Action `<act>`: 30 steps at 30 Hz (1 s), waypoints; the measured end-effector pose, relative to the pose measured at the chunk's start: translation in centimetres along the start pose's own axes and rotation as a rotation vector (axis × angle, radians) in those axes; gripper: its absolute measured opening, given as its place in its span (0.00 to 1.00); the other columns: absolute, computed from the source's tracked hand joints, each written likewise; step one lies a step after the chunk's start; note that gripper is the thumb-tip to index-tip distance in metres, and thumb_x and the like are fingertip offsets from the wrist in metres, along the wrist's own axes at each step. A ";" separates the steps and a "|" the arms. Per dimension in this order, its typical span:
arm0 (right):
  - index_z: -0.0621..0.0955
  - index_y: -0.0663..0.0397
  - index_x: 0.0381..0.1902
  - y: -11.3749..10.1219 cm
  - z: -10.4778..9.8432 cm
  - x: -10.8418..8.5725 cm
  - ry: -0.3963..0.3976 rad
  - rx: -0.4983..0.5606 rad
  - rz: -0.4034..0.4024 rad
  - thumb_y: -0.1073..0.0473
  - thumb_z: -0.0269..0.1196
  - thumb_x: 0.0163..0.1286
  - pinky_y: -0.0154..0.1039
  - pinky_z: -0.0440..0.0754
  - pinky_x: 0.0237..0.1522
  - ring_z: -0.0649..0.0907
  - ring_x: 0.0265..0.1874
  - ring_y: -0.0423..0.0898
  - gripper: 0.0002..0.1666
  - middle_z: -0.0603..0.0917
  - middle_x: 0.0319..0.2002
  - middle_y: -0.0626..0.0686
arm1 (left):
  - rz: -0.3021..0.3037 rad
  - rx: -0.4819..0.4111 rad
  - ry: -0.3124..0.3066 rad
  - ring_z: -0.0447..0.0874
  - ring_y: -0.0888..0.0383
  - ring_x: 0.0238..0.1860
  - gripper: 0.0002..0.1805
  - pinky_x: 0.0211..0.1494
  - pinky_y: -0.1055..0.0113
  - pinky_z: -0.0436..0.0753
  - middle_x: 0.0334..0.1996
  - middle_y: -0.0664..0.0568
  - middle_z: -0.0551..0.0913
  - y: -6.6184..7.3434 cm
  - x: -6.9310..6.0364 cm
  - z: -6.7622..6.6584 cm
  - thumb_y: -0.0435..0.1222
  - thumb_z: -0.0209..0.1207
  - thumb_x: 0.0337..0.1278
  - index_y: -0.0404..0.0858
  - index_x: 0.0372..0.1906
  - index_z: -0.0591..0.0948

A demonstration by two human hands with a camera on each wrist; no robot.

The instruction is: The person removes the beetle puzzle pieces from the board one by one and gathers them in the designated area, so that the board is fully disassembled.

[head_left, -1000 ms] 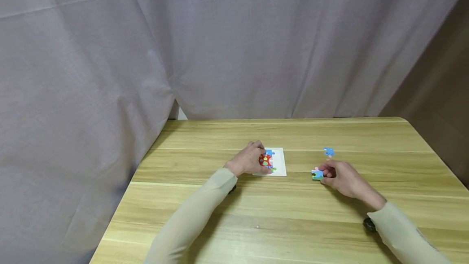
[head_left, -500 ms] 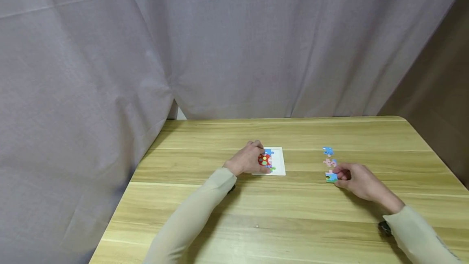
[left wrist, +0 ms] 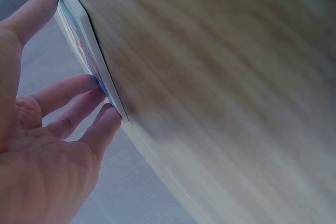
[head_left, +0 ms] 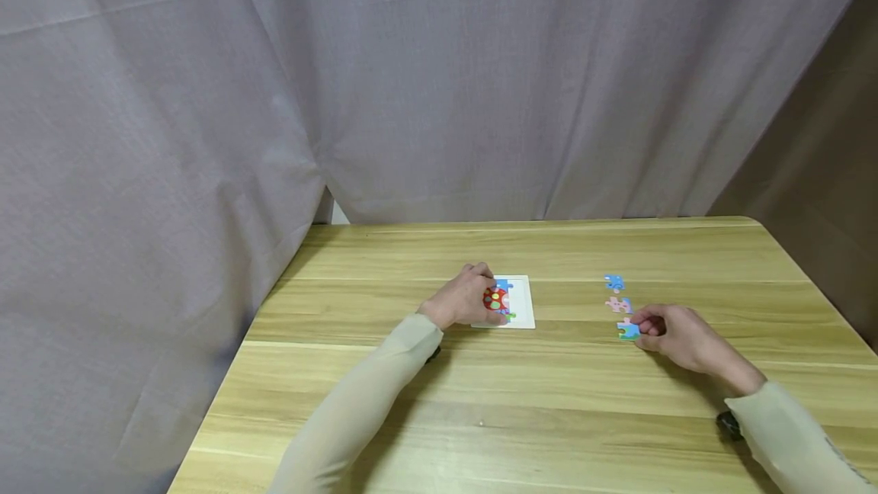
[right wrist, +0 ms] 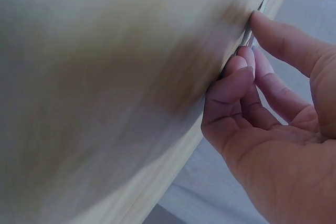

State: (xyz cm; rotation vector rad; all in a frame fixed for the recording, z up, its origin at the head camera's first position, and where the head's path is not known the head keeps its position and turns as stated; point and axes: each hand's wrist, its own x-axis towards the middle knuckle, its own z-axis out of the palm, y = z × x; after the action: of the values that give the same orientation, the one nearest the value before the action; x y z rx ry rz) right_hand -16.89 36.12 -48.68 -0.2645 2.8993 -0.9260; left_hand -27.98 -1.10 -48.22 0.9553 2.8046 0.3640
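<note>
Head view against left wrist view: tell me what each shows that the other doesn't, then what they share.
Only the head view: three small blue-and-pink jigsaw pieces, the nearest held by the right hand. Only the left wrist view: the palm side of the left hand. Both: the left hand's fingers on the flat white puzzle board and the pale wooden tabletop.

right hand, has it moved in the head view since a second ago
Yes, the right hand has moved rightward, closer to the right edge of the table.
</note>
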 end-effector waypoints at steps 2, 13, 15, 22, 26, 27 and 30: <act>0.85 0.70 0.50 0.1 0.0 0.1 -0.003 0.007 0.002 0.69 0.73 0.68 0.30 0.76 0.34 0.74 0.33 0.32 0.15 0.84 0.38 0.52 | 0.002 0.004 0.001 0.75 0.54 0.67 0.36 0.66 0.69 0.82 0.71 0.52 0.78 0.0 0.0 0.0 0.56 0.76 0.62 0.38 0.67 0.85; 0.85 0.70 0.49 0.1 -0.4 0.5 -0.043 0.042 0.025 0.69 0.74 0.67 0.30 0.76 0.34 0.75 0.33 0.34 0.15 0.84 0.38 0.52 | -0.001 0.019 0.002 0.75 0.54 0.67 0.37 0.67 0.69 0.82 0.71 0.52 0.78 0.0 0.1 0.1 0.57 0.76 0.62 0.38 0.68 0.85; 0.85 0.70 0.50 0.1 -0.5 0.5 -0.050 0.048 0.026 0.69 0.74 0.66 0.30 0.76 0.34 0.75 0.34 0.33 0.16 0.84 0.38 0.52 | -0.004 0.019 0.000 0.75 0.54 0.67 0.37 0.67 0.68 0.82 0.71 0.52 0.77 0.0 0.1 0.1 0.57 0.76 0.62 0.38 0.68 0.85; 0.85 0.70 0.49 0.2 -0.6 0.5 -0.052 0.050 0.023 0.69 0.75 0.65 0.29 0.77 0.34 0.75 0.33 0.32 0.16 0.84 0.37 0.52 | 0.000 0.023 0.000 0.75 0.54 0.68 0.37 0.69 0.68 0.82 0.72 0.52 0.77 0.0 0.0 0.0 0.57 0.76 0.63 0.38 0.69 0.85; 0.85 0.71 0.50 0.2 -0.5 0.6 -0.056 0.066 0.032 0.69 0.74 0.66 0.30 0.76 0.34 0.75 0.33 0.33 0.17 0.83 0.38 0.52 | 0.005 0.027 0.003 0.75 0.53 0.68 0.37 0.69 0.68 0.81 0.72 0.52 0.77 0.0 0.1 0.0 0.57 0.76 0.62 0.38 0.68 0.85; 0.84 0.71 0.51 0.2 -0.5 0.6 -0.057 0.071 0.034 0.69 0.74 0.66 0.30 0.76 0.34 0.75 0.33 0.33 0.17 0.83 0.38 0.53 | 0.006 0.028 0.004 0.75 0.53 0.68 0.37 0.69 0.68 0.82 0.71 0.52 0.77 0.0 0.1 0.0 0.57 0.76 0.62 0.38 0.68 0.85; 0.84 0.71 0.52 0.0 -0.6 0.5 -0.057 0.076 0.042 0.68 0.74 0.67 0.30 0.75 0.33 0.74 0.33 0.34 0.18 0.82 0.38 0.52 | 0.005 0.026 0.007 0.75 0.53 0.68 0.37 0.69 0.68 0.81 0.71 0.52 0.78 0.0 0.1 -0.1 0.56 0.77 0.61 0.37 0.67 0.85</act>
State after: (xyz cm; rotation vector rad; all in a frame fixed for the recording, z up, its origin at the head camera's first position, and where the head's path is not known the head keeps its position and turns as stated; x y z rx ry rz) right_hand -17.46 36.35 -48.25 -0.2198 2.8001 -1.0022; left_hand -28.09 -1.08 -48.15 0.9691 2.8205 0.3327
